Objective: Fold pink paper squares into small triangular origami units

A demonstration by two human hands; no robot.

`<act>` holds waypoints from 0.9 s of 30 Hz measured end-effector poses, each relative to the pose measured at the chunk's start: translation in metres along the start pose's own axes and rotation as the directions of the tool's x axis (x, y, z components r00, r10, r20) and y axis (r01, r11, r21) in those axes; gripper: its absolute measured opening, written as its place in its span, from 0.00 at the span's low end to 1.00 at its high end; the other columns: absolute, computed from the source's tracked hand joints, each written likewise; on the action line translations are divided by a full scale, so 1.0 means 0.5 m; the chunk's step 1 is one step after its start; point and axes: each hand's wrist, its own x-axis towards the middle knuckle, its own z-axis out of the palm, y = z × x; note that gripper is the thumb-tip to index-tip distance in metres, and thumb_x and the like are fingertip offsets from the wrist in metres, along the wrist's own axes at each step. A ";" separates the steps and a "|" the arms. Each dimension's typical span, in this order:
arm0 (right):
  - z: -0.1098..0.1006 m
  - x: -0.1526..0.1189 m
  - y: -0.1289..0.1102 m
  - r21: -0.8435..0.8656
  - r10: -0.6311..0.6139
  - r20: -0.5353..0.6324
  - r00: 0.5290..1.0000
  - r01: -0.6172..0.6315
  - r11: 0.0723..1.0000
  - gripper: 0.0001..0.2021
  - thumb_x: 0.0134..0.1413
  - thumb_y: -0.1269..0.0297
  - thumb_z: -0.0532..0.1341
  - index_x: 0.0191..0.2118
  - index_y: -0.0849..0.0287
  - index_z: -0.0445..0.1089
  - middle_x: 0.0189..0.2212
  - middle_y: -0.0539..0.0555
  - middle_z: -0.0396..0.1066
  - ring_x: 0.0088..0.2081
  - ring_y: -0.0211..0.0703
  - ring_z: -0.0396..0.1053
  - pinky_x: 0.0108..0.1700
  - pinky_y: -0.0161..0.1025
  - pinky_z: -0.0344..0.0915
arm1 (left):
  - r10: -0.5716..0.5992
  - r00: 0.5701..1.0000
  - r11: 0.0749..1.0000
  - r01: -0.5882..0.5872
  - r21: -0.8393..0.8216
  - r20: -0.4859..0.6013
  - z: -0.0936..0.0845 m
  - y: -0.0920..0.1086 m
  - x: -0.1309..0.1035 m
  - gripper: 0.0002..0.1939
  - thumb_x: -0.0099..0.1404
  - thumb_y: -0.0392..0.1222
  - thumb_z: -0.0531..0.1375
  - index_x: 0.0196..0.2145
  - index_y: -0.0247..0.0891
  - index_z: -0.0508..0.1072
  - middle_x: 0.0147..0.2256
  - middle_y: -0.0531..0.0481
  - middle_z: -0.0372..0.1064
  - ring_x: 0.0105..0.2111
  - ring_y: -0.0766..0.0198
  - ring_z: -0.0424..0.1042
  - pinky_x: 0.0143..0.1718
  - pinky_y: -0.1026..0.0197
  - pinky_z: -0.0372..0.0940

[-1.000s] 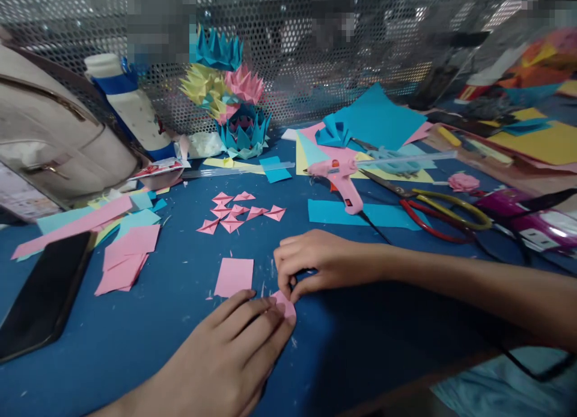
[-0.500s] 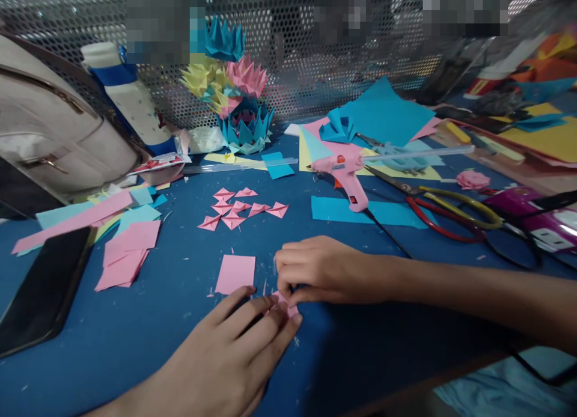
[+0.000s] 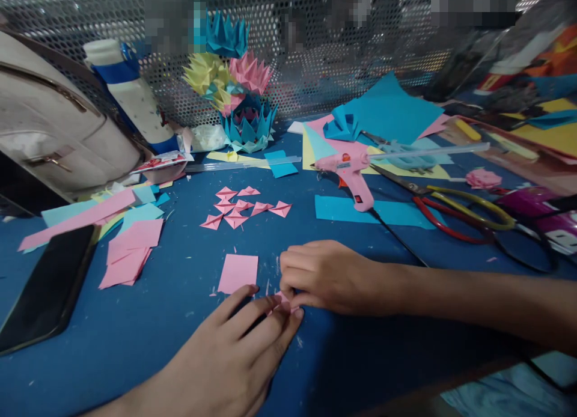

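Note:
A small piece of pink paper lies on the table, mostly hidden under fingers. My left hand presses and grips it from the near side, palm down, the index fingertip near the corner of a flat pink square. From the right, my right hand is closed with its thumb and curled fingers pinching the same small paper. Several folded pink paper pieces sit in a loose group beyond the square. Tiny paper and glue scraps surround the hands.
A pink glue gun rests beyond my right hand, its cord trailing rightward. Scissors lie to its right. At left are a black phone and stacked pink squares. Finished paper flowers stand against the perforated metal panel.
The view has shifted slightly, so things appear a little farther right. Both hands keep their hold on the small pink paper, whose visible part has shrunk a little.

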 end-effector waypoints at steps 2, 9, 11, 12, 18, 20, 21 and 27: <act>0.000 -0.001 -0.003 -0.013 0.005 -0.009 1.000 -0.005 1.000 0.12 0.69 0.56 0.56 0.38 0.58 0.69 0.36 0.52 0.69 0.36 0.41 0.64 0.35 0.38 0.54 | -0.003 1.000 1.000 0.003 -0.005 0.023 -0.003 0.001 0.001 0.26 0.74 0.40 0.52 0.66 0.31 0.60 0.57 0.51 0.70 0.56 0.57 0.62 0.64 0.52 0.44; -0.003 -0.001 0.000 0.070 0.050 -0.028 0.998 -0.048 0.996 0.09 0.68 0.59 0.57 0.39 0.58 0.68 0.36 0.50 0.70 0.36 0.40 0.64 0.35 0.37 0.54 | 0.013 0.999 1.000 -0.012 -0.005 0.033 -0.012 -0.002 0.006 0.25 0.74 0.41 0.51 0.65 0.32 0.61 0.57 0.49 0.69 0.53 0.55 0.64 0.62 0.51 0.47; -0.010 -0.004 0.009 0.124 0.061 -0.052 0.997 -0.054 0.991 0.11 0.70 0.60 0.55 0.38 0.59 0.69 0.36 0.50 0.70 0.36 0.39 0.64 0.35 0.35 0.55 | 0.010 0.999 1.000 -0.010 -0.008 0.033 -0.011 -0.002 0.005 0.25 0.74 0.41 0.51 0.66 0.32 0.61 0.57 0.49 0.69 0.54 0.55 0.63 0.61 0.51 0.48; -0.014 -0.007 0.015 0.153 0.052 -0.069 0.996 -0.041 0.987 0.11 0.70 0.60 0.54 0.38 0.59 0.69 0.35 0.50 0.70 0.36 0.38 0.65 0.35 0.35 0.55 | 0.011 0.999 1.000 -0.010 -0.014 0.032 -0.010 -0.002 0.005 0.25 0.74 0.41 0.51 0.66 0.31 0.60 0.57 0.48 0.68 0.54 0.55 0.63 0.61 0.50 0.48; -0.036 -0.017 0.054 0.193 -0.259 -0.153 0.954 0.286 0.939 0.12 0.70 0.58 0.56 0.42 0.54 0.75 0.32 0.49 0.69 0.33 0.35 0.63 0.35 0.35 0.54 | 0.017 0.999 0.999 -0.016 -0.044 0.043 -0.005 -0.001 0.003 0.26 0.75 0.42 0.50 0.67 0.31 0.58 0.58 0.46 0.67 0.56 0.54 0.62 0.61 0.49 0.50; -0.040 -0.016 0.059 0.169 -0.313 -0.115 0.943 0.329 0.929 0.12 0.69 0.57 0.56 0.41 0.54 0.76 0.31 0.49 0.69 0.31 0.36 0.62 0.34 0.37 0.53 | 0.017 0.999 0.999 -0.015 -0.039 0.044 -0.005 -0.002 0.003 0.26 0.75 0.42 0.50 0.67 0.31 0.58 0.58 0.46 0.67 0.56 0.54 0.62 0.61 0.49 0.50; -0.042 -0.014 0.060 0.148 -0.322 -0.094 0.942 0.334 0.931 0.12 0.69 0.57 0.56 0.41 0.54 0.76 0.30 0.49 0.69 0.31 0.36 0.61 0.33 0.37 0.52 | 0.017 0.999 0.999 -0.015 -0.035 0.045 -0.005 -0.002 0.003 0.26 0.75 0.42 0.50 0.67 0.31 0.58 0.58 0.46 0.67 0.56 0.54 0.62 0.62 0.49 0.49; -0.048 -0.012 0.056 -0.215 -0.387 -0.053 0.921 0.368 0.905 0.12 0.72 0.65 0.52 0.45 0.53 0.74 0.32 0.49 0.70 0.31 0.39 0.61 0.29 0.41 0.49 | 0.017 1.000 1.000 -0.017 -0.019 -0.017 -0.003 -0.001 0.000 0.24 0.76 0.39 0.45 0.65 0.31 0.62 0.58 0.47 0.69 0.55 0.55 0.64 0.61 0.50 0.53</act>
